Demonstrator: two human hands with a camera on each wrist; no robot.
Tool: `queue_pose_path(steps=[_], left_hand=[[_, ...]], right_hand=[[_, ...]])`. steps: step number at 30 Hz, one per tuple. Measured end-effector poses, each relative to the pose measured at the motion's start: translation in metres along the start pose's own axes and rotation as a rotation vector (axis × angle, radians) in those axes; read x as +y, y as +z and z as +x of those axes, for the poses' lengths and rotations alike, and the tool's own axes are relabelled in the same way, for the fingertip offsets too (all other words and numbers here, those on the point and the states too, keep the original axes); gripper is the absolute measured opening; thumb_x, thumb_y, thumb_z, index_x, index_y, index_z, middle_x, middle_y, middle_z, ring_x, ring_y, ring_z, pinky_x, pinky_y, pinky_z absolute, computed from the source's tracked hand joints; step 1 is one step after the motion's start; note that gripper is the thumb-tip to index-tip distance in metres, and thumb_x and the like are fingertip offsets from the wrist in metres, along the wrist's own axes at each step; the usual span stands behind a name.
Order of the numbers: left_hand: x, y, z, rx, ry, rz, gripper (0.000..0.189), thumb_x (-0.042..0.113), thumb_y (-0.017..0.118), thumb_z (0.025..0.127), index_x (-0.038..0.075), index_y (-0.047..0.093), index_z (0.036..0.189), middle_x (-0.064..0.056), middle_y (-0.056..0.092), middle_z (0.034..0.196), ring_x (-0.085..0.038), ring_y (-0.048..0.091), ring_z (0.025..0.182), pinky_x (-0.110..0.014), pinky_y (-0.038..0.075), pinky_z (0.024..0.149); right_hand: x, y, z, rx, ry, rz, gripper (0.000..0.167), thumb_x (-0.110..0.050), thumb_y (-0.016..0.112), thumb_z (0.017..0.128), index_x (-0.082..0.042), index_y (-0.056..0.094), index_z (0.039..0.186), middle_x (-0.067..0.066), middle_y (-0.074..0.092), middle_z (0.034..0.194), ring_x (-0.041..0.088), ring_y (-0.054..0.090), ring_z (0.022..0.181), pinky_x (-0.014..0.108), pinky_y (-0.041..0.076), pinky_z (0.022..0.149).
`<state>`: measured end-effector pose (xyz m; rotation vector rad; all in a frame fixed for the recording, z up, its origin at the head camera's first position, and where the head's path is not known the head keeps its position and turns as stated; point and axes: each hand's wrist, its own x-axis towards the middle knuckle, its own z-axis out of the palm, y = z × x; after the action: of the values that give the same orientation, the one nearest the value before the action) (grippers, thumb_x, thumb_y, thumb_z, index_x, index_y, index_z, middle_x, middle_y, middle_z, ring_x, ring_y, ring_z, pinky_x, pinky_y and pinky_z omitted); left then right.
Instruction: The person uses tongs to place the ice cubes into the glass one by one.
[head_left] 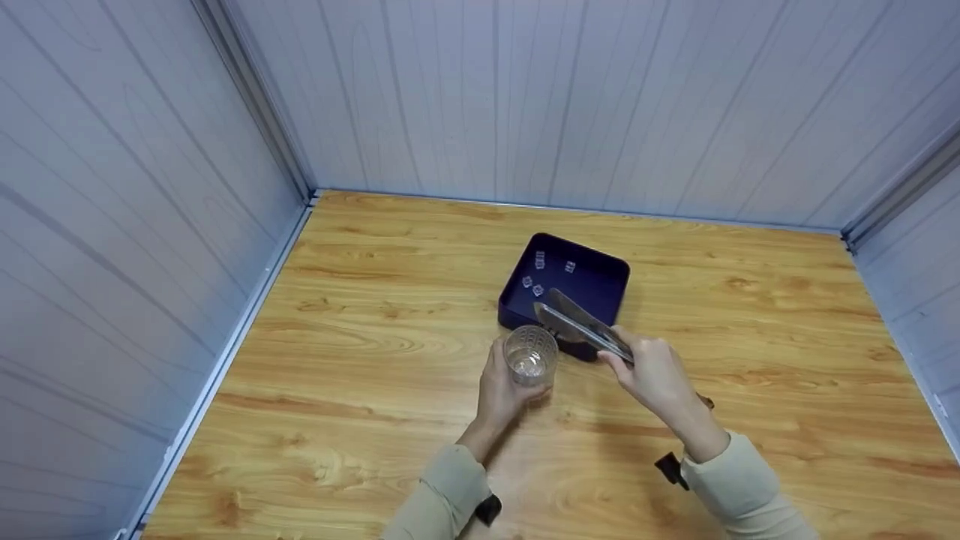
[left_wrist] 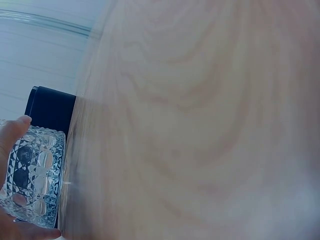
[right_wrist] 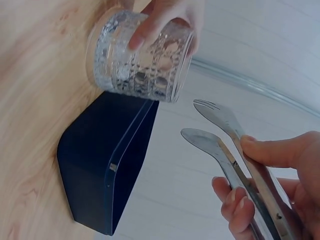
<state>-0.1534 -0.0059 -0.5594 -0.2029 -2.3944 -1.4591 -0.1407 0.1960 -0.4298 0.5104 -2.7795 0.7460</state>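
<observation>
My left hand grips a clear patterned drinking glass from its side, at the near edge of a dark blue square box. In the right wrist view the glass stands upright on the tabletop, textured all round. Metal tongs are held by my right hand, thumb on one arm and fingers curled under the other. Their tips are apart with nothing between them, over the box's near part. Several small clear cubes lie on the box floor.
The wooden table is bounded by a pale panelled wall at the back and by more panels at left and right. Black straps hang at both wrists. The box has raised walls.
</observation>
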Motion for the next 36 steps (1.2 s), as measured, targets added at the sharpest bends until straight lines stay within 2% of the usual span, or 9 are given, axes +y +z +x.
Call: queue_pose_path(steps=[5, 10, 16, 20, 23, 25, 27, 32, 36], left_hand=[[0.000, 0.000, 0.000, -0.002, -0.012, 0.009, 0.092, 0.025, 0.085, 0.048, 0.008, 0.034, 0.123, -0.009, 0.050, 0.115, -0.023, 0.049, 0.107, -0.034, 0.041, 0.093], [0.001, -0.001, 0.000, 0.001, -0.011, 0.020, 0.092, 0.025, 0.085, 0.048, 0.008, 0.035, 0.122, -0.009, 0.051, 0.115, -0.024, 0.050, 0.107, -0.034, 0.041, 0.092], [0.002, -0.001, 0.000, 0.004, -0.009, 0.031, 0.092, 0.023, 0.085, 0.047, 0.007, 0.035, 0.122, -0.010, 0.051, 0.114, -0.025, 0.050, 0.106, -0.035, 0.042, 0.092], [0.003, -0.001, 0.000, 0.003, -0.011, 0.027, 0.091, 0.023, 0.085, 0.047, 0.007, 0.036, 0.122, -0.010, 0.051, 0.114, -0.025, 0.050, 0.106, -0.036, 0.042, 0.091], [0.003, -0.002, 0.000, 0.000, -0.014, 0.014, 0.090, 0.023, 0.085, 0.048, 0.006, 0.036, 0.121, -0.010, 0.051, 0.114, -0.025, 0.051, 0.106, -0.035, 0.042, 0.091], [0.002, -0.002, 0.000, -0.003, -0.017, 0.004, 0.090, 0.023, 0.085, 0.048, 0.007, 0.036, 0.121, -0.010, 0.051, 0.114, -0.024, 0.050, 0.106, -0.035, 0.042, 0.091], [0.002, -0.002, 0.000, -0.006, -0.018, -0.006, 0.089, 0.023, 0.085, 0.048, 0.007, 0.036, 0.121, -0.010, 0.051, 0.114, -0.024, 0.051, 0.106, -0.034, 0.042, 0.091], [0.001, -0.001, 0.000, -0.008, -0.014, -0.010, 0.089, 0.023, 0.085, 0.049, 0.007, 0.036, 0.121, -0.011, 0.051, 0.115, -0.025, 0.050, 0.106, -0.036, 0.041, 0.092], [0.001, -0.001, 0.001, -0.008, -0.015, -0.011, 0.090, 0.022, 0.085, 0.048, 0.008, 0.036, 0.122, -0.010, 0.051, 0.115, -0.024, 0.050, 0.107, -0.035, 0.041, 0.093]], right_hand=[[0.008, -0.002, 0.010, 0.024, -0.014, -0.004, 0.033, -0.016, 0.067, 0.078, 0.003, 0.061, 0.105, 0.014, 0.063, 0.071, 0.010, 0.044, 0.043, 0.025, 0.039, 0.040], [0.016, -0.004, 0.021, 0.008, 0.003, -0.034, 0.037, -0.018, 0.065, 0.080, 0.005, 0.058, 0.109, 0.011, 0.057, 0.059, 0.007, 0.031, 0.033, 0.022, 0.029, 0.032], [0.026, -0.005, 0.033, -0.035, 0.057, -0.088, 0.048, -0.023, 0.061, 0.083, 0.009, 0.051, 0.118, 0.003, 0.039, 0.040, 0.006, 0.018, 0.029, 0.021, 0.023, 0.029], [0.034, -0.002, 0.040, -0.050, 0.083, -0.115, 0.049, -0.024, 0.061, 0.083, 0.010, 0.050, 0.118, 0.008, 0.046, 0.047, 0.011, 0.028, 0.031, 0.026, 0.031, 0.033], [0.042, 0.000, 0.046, -0.027, 0.086, -0.124, 0.046, -0.022, 0.063, 0.082, 0.010, 0.054, 0.113, 0.018, 0.058, 0.062, 0.021, 0.047, 0.041, 0.036, 0.042, 0.041], [0.047, 0.002, 0.049, -0.015, 0.088, -0.128, 0.044, -0.022, 0.064, 0.081, 0.011, 0.055, 0.109, 0.022, 0.060, 0.070, 0.026, 0.053, 0.048, 0.041, 0.045, 0.045], [0.051, 0.003, 0.053, -0.001, 0.088, -0.130, 0.042, -0.021, 0.065, 0.080, 0.011, 0.057, 0.106, 0.022, 0.060, 0.071, 0.029, 0.055, 0.052, 0.042, 0.046, 0.046], [0.060, 0.007, 0.060, -0.007, 0.105, -0.151, 0.042, -0.021, 0.065, 0.079, 0.011, 0.058, 0.104, 0.016, 0.057, 0.062, 0.026, 0.051, 0.048, 0.039, 0.043, 0.042], [0.065, 0.010, 0.066, -0.034, 0.149, -0.163, 0.043, -0.022, 0.065, 0.079, 0.010, 0.057, 0.106, 0.020, 0.060, 0.070, 0.031, 0.055, 0.056, 0.042, 0.045, 0.047]])
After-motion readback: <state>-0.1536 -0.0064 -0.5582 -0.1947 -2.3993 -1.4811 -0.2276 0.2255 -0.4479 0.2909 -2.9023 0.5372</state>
